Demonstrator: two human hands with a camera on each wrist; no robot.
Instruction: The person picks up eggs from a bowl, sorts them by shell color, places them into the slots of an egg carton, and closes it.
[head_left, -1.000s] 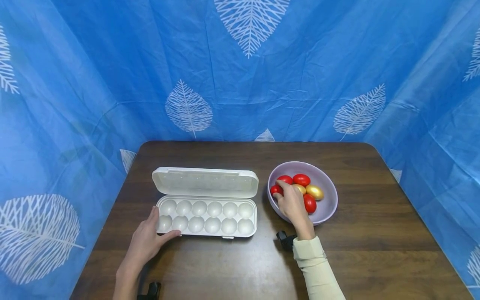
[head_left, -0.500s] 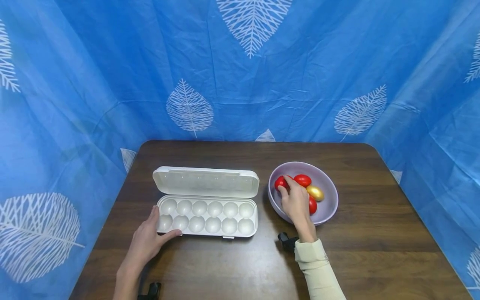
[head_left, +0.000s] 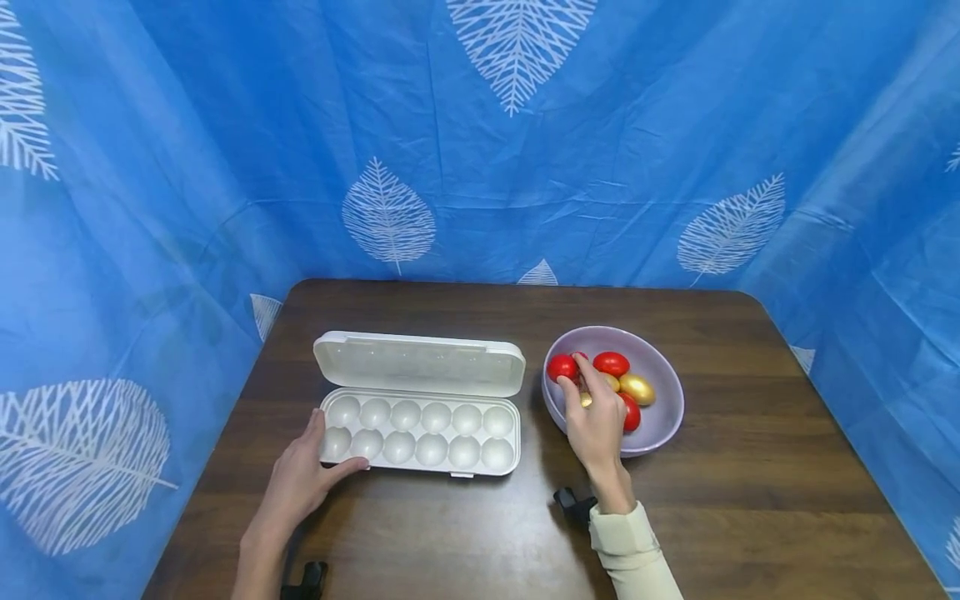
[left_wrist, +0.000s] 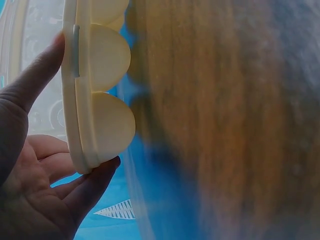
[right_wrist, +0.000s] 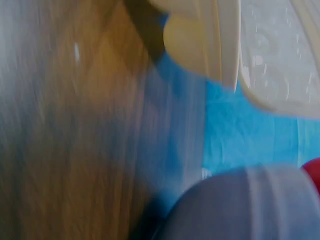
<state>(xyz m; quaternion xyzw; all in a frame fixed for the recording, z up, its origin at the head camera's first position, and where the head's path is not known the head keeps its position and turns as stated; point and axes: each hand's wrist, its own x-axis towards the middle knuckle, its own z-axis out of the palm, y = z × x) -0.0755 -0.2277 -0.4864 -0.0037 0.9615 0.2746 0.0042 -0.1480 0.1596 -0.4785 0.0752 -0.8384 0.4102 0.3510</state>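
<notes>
Left side: left hand point(head_left: 296, 483) wraps the near left corner of the white egg box point(head_left: 420, 431), thumb along the front rim, fingers round the left end – a partly spread grip. The lid point(head_left: 420, 367) is tilted back, showing two rows of round cups. Table point(head_left: 420, 533) wood lies in front of the box and as a band behind the lid; the blue cloth point(head_left: 300, 125) rises past the back edge.

Centre: a narrow strip of wood parts box from bowl point(head_left: 663, 417).

Right side: right hand point(head_left: 597, 421) reaches over the bowl's near rim, thumb and fingertips nearly closed, pinching a red egg point(head_left: 561, 367) by the bowl's left wall. A gold egg point(head_left: 637, 388) lies to the right, near the inner wall. Wide wood runs from bowl to the right edge.

Between views: left wrist shows the cups' rounded undersides and a fingertip touching the end one, both hidden from the head. Right wrist has bowl and a sliver of red – the pinch shows only from the head.
</notes>
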